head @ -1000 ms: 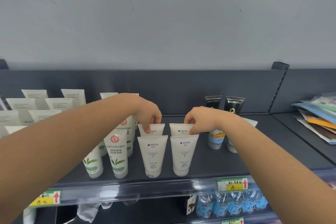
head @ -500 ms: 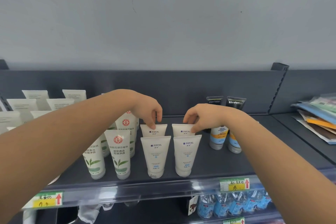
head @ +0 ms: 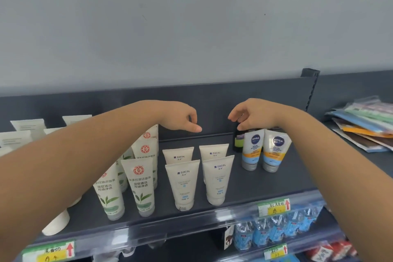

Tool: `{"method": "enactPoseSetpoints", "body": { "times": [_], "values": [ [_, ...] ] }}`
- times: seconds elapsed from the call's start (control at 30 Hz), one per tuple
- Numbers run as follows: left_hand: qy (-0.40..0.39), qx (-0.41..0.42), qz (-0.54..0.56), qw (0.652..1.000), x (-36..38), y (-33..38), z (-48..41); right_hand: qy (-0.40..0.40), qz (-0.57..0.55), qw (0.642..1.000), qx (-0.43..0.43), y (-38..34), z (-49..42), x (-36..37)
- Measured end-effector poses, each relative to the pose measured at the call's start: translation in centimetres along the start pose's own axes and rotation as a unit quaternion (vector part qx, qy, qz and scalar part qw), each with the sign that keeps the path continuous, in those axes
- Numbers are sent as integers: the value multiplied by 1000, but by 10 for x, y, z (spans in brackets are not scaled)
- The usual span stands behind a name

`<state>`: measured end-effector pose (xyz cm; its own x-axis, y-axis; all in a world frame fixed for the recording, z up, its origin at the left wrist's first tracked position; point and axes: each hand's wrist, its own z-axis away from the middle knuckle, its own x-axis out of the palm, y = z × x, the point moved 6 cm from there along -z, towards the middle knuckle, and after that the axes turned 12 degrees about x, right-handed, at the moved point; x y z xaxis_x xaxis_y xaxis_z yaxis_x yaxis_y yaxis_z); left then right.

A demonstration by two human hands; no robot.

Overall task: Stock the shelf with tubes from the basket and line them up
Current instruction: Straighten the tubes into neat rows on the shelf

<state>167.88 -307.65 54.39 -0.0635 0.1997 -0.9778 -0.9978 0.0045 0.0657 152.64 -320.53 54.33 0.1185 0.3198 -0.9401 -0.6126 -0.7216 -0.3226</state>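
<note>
Several cream tubes with blue print stand cap-down in two short rows on the dark shelf (head: 265, 185): the front left tube (head: 183, 185), the front right tube (head: 218, 178), and the back pair (head: 178, 155) (head: 213, 152) behind them. My left hand (head: 180, 121) hovers above the back left tube with loosely curled fingers, holding nothing. My right hand (head: 248, 117) hangs above the back right tube, equally loose, apart from every tube. The basket is out of view.
Green-leaf tubes (head: 141, 185) stand left of the cream ones, plain white tubes (head: 27, 126) further left. Two Nivea tubes (head: 265, 151) and a dark tube (head: 238, 140) stand right. Flat packets (head: 365, 125) lie on the neighbouring shelf; water bottles (head: 276, 229) sit below.
Both hands have let go of the back pair of cream tubes and lifted up and apart. The view has moved closer and tilted down a little.
</note>
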Motion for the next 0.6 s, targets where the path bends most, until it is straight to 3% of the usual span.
{"method": "enactPoseSetpoints", "body": {
  "times": [0.37, 0.47, 0.6],
  "values": [
    [113, 42, 68, 990, -24, 93, -62, 55, -8, 998, 44, 83, 12, -9],
    [136, 17, 59, 989, -22, 120, -84, 75, -12, 997, 33, 108, 13, -11],
    [111, -61, 45, 991, 0, 142, -110, 88, -45, 995, 5, 144, 14, -9]
  ]
}}
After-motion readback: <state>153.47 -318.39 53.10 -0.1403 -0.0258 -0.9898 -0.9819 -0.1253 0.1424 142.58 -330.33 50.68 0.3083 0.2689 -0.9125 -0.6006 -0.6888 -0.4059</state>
